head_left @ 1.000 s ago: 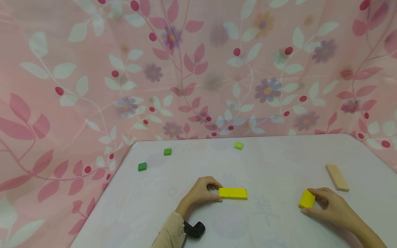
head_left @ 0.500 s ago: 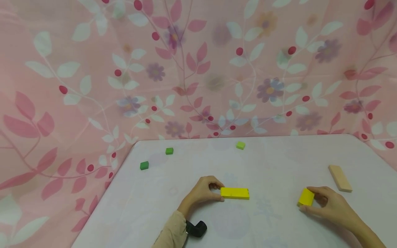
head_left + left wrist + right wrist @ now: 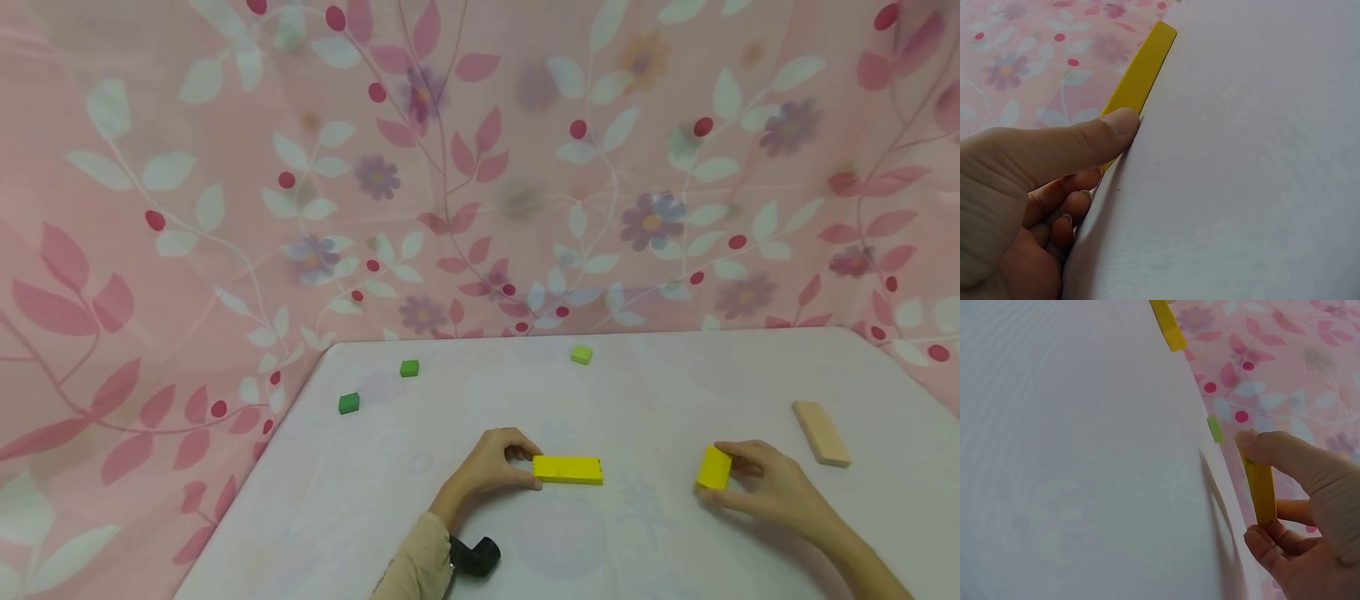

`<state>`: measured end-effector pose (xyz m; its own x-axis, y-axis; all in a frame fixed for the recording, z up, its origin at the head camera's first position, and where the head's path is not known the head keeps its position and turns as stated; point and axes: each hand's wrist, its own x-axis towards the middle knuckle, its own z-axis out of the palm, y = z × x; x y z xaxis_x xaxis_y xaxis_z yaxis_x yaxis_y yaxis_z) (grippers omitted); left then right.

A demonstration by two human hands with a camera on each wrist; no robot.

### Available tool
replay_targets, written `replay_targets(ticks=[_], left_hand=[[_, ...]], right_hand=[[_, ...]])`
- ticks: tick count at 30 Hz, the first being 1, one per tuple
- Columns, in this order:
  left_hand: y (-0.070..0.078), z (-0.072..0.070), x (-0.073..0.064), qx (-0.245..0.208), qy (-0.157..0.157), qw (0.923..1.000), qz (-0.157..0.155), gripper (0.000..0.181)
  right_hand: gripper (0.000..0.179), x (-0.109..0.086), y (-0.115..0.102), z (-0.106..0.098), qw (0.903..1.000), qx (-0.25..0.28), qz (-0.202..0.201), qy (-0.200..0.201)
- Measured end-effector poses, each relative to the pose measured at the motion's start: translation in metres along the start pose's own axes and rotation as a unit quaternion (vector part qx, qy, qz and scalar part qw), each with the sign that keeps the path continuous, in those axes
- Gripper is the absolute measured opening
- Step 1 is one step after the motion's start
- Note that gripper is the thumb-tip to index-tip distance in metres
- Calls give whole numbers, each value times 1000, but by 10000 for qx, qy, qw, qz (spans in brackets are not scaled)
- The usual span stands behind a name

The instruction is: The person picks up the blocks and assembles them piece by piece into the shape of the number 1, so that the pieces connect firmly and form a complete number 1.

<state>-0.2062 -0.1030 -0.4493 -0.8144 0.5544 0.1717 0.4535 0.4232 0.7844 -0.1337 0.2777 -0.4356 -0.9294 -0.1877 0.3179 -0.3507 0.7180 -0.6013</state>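
Observation:
In the head view my left hand (image 3: pixel 491 462) pinches the left end of a long yellow block (image 3: pixel 568 469) lying flat on the white table. The left wrist view shows the thumb across the near end of this yellow block (image 3: pixel 1141 75). To the right, my right hand (image 3: pixel 776 487) holds a shorter yellow block (image 3: pixel 714 468) between thumb and fingers, its face tilted. In the right wrist view that short block (image 3: pixel 1261 490) appears raised over the table, with a shadow below it. A gap of table separates the two yellow blocks.
A plain wooden plank (image 3: pixel 821 433) lies right of my right hand. Toward the back stand a light green block (image 3: pixel 581 355) and two darker ones, a green block (image 3: pixel 409 368) and a dark green block (image 3: pixel 348 403). A pink floral curtain (image 3: pixel 480 183) hangs behind the table.
My right hand has moved left with the short yellow block, closer to the long one. My left hand and the long block keep their place on the table.

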Motion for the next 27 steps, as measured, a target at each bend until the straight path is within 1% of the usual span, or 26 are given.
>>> replay_targets(ticks=[6, 13, 17, 21, 27], left_hand=[[1, -1, -1, 79, -6, 10000, 9, 35], [2, -1, -1, -6, -4, 10000, -3, 34], [1, 0, 0, -52, -9, 10000, -13, 34], [0, 0, 0, 23, -5, 10000, -31, 34], [2, -1, -1, 24, 9, 10000, -50, 35]], right_hand=[[59, 15, -13, 6, 9987, 215, -468, 58], [59, 34, -25, 15, 9967, 307, -753, -10], [59, 41, -30, 20, 9962, 367, -777, -111], [59, 46, -34, 23, 9961, 424, -744, -208], [59, 52, -38, 25, 9963, 384, -702, -298]])
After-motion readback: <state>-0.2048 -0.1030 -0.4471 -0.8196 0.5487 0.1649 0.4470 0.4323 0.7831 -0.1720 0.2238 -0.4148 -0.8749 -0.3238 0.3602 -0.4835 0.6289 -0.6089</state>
